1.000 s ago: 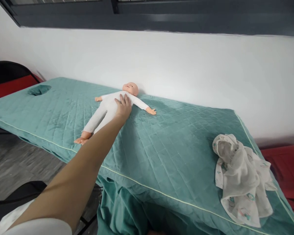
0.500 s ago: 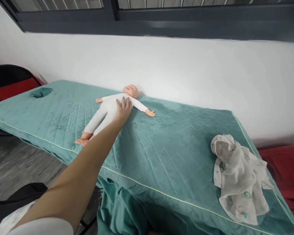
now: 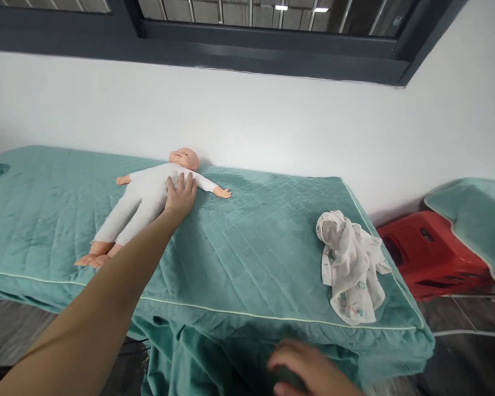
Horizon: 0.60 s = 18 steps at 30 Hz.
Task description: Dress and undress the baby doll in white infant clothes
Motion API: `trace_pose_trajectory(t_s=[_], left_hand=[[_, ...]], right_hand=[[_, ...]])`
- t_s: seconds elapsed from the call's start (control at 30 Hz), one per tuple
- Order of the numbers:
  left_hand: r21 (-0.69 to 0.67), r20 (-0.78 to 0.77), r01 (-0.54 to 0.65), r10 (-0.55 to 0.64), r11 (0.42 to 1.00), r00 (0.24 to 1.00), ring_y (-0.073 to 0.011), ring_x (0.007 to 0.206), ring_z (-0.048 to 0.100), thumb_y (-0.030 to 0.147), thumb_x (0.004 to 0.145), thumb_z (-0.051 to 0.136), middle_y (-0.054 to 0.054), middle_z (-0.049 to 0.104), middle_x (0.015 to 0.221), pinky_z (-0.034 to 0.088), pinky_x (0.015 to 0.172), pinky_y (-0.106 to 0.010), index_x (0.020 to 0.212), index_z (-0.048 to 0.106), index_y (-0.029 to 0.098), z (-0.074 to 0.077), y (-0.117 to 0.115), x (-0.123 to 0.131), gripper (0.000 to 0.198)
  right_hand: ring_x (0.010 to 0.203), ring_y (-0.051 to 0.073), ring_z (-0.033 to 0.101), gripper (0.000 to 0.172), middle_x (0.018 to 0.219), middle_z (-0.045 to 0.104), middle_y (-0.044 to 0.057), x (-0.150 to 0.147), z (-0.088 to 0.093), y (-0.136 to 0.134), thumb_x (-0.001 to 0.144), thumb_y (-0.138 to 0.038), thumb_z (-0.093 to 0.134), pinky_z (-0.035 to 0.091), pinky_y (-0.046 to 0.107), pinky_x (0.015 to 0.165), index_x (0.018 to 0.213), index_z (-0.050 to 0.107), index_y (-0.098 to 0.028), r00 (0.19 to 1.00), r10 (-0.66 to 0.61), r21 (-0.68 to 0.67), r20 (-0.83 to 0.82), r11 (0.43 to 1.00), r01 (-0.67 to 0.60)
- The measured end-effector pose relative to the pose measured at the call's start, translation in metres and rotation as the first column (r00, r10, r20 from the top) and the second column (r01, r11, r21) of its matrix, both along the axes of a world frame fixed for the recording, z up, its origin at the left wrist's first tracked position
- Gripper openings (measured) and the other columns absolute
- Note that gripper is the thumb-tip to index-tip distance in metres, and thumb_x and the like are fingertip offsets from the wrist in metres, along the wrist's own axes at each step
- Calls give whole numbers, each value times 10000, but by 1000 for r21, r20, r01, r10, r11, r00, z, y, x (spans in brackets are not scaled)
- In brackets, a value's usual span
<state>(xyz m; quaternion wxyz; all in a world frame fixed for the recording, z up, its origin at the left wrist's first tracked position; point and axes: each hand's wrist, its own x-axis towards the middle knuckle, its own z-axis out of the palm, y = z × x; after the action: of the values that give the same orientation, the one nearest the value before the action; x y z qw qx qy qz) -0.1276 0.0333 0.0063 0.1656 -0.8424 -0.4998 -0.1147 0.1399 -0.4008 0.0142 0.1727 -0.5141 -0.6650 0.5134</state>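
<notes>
A baby doll (image 3: 142, 201) in a white one-piece lies on its back on the teal quilted bed cover (image 3: 247, 247), its head by the wall and its arms spread. My left hand (image 3: 180, 193) rests flat on the doll's chest and side, fingers stretched out. My right hand (image 3: 309, 374) shows at the bottom edge in front of the bed's near side; its fingers curl over something dark that I cannot make out. A crumpled white printed cloth (image 3: 350, 267) lies near the bed's right end.
The bed stands against a white wall (image 3: 272, 126) under a dark-framed window (image 3: 247, 33). A red plastic stool (image 3: 433, 256) sits on the floor to the right, beside a second teal-covered bed (image 3: 474, 220). Teal fabric hangs down the near side.
The view has swung right and up, bringing the red stool and second bed into sight. My right hand has come into view at the bottom. My left hand stays on the doll.
</notes>
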Motion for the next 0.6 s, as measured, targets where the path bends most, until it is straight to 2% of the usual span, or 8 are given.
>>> trace_pose_trajectory(t_s=[0.07, 0.13, 0.23, 0.27, 0.33, 0.43, 0.53, 0.6], left_hand=[[10, 0, 41, -41, 999, 999, -375, 1548, 166, 156, 955, 229, -193, 247, 1648, 115, 1194, -708, 1520, 392, 81, 0, -18, 15, 593], [-1, 3, 105, -105, 994, 994, -368, 1531, 227, 160, 945, 270, -187, 269, 1643, 183, 1200, -662, 1524, 376, 70, 0, -43, 37, 595], [-52, 52, 228, -226, 972, 973, -333, 1500, 307, 164, 915, 371, -170, 313, 1632, 275, 1201, -554, 1517, 390, 84, -5, -89, 84, 607], [-76, 84, 277, -271, 958, 959, -324, 1491, 323, 181, 917, 394, -161, 336, 1623, 298, 1195, -527, 1506, 410, 96, -9, -105, 101, 595], [-130, 198, 325, -297, 937, 934, -309, 1450, 389, 217, 934, 410, -147, 392, 1596, 375, 1151, -478, 1492, 433, 132, -16, -135, 134, 565], [-206, 355, 403, -316, 892, 880, -271, 1382, 469, 255, 950, 435, -117, 468, 1543, 425, 1118, -426, 1466, 449, 157, -25, -166, 169, 525], [-230, 414, 447, -328, 865, 849, -255, 1325, 513, 239, 965, 428, -99, 556, 1456, 424, 1115, -427, 1428, 477, 165, -30, -175, 181, 471], [-250, 446, 419, -280, 873, 850, -257, 1270, 550, 239, 971, 428, -105, 593, 1402, 438, 1092, -421, 1391, 508, 155, -31, -174, 180, 435]], right_hand=[[1141, 231, 633, 278, 1223, 676, 86, 38, 18, 4, 975, -386, 530, 484, 366, 1011, 1201, 656, -283, 968, -228, 208, 102, 957, 203], [1171, 246, 619, 305, 1266, 650, 117, 80, 28, 14, 982, -419, 496, 485, 387, 1011, 1205, 633, -262, 878, -440, 451, 189, 833, 320], [1300, 387, 510, 556, 1368, 569, 214, 135, 21, 38, 906, -563, 540, 370, 564, 1101, 1275, 578, -148, 520, -813, 779, 262, 496, 383], [1323, 432, 476, 697, 1437, 499, 255, 149, 15, 46, 872, -598, 561, 365, 602, 1086, 1366, 507, -108, 402, -864, 790, 301, 463, 402], [1304, 450, 489, 846, 1451, 458, 302, 167, 1, 62, 842, -611, 576, 417, 591, 1032, 1456, 395, -57, 309, -873, 735, 378, 486, 474], [1321, 418, 477, 703, 1450, 472, 283, 180, -9, 78, 837, -587, 547, 420, 541, 1041, 1320, 529, -76, 304, -863, 693, 404, 505, 514], [1230, 370, 550, 500, 1376, 565, 209, 189, 2, 82, 825, -575, 516, 433, 496, 1016, 1068, 644, -158, 349, -875, 675, 334, 481, 560], [1037, 334, 629, 462, 1170, 666, 166, 195, 20, 80, 796, -577, 544, 473, 474, 919, 1010, 648, -181, 332, -902, 624, 277, 431, 652]])
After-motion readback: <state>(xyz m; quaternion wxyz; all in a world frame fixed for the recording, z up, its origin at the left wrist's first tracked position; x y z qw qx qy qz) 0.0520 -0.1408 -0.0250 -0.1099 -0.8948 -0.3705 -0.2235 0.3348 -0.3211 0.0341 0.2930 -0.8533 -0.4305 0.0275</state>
